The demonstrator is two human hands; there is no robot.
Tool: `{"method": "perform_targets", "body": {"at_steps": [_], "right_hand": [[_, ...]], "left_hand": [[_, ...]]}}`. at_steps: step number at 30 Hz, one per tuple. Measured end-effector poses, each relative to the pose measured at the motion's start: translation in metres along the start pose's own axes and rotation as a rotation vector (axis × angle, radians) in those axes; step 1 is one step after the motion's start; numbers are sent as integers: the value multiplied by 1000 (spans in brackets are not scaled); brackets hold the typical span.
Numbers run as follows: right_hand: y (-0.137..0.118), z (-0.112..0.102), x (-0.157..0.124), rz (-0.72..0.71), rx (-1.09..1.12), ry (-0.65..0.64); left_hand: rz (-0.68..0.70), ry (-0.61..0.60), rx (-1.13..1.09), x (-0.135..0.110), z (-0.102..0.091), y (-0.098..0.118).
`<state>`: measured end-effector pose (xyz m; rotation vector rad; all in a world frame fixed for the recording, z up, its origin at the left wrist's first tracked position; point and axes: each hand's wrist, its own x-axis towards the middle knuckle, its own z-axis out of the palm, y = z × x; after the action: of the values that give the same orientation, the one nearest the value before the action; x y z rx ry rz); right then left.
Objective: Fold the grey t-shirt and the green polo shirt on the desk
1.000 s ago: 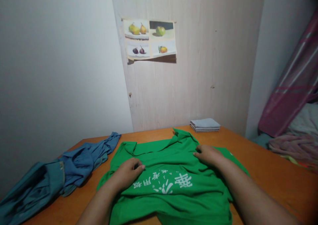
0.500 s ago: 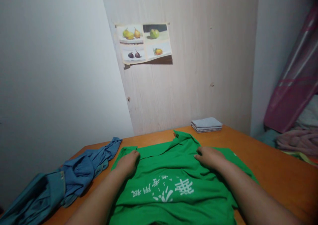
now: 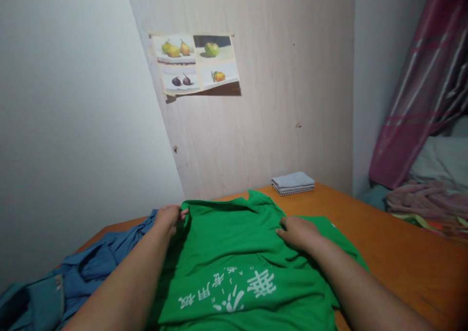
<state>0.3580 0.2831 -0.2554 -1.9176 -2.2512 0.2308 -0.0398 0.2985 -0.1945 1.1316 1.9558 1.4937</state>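
A green shirt [image 3: 226, 243] with white printed characters lies spread on the orange table in front of me, its lower part cut off by the frame. My left hand [image 3: 171, 219] pinches the cloth near the shirt's far left corner and lifts that edge a little. On the right, my right hand [image 3: 298, 231] rests on the shirt near the collar, its fingers curled against the fabric with the thumb and fingers close together. Wrinkles run across the cloth between the two hands.
Crumpled blue garments [image 3: 98, 258] lie along the table's left side. A folded stack of cloth [image 3: 292, 182] sits at the back of the orange table [image 3: 395, 253]. Beyond the right side are a pink curtain [image 3: 405, 102] and bedding [image 3: 420, 204]. A fruit print [image 3: 197, 65] hangs on the wall.
My left hand has moved left and up, raising the shirt's far left edge and pulling it straighter. My right hand stays at the collar. The view has turned slightly right.
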Motion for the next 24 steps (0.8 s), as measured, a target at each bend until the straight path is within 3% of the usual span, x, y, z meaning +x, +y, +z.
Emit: {"method": "perform_targets", "body": {"at_steps": [4, 10, 14, 18, 21, 24], "right_hand": [[-1, -1, -1, -10, -11, -9], [0, -1, 0, -18, -36, -20], [1, -2, 1, -23, -29, -37], [4, 0, 3, -27, -28, -31], [6, 1, 5, -36, -12, -24], [7, 3, 5, -43, -1, -10]], "left_hand": [[61, -54, 82, -12, 11, 0], [204, -392, 122, -71, 18, -2], [304, -687, 203, -124, -10, 9], [265, -991, 318, -175, -56, 19], [267, -1001, 476, -206, -81, 8], [424, -860, 588, -226, -86, -16]]}}
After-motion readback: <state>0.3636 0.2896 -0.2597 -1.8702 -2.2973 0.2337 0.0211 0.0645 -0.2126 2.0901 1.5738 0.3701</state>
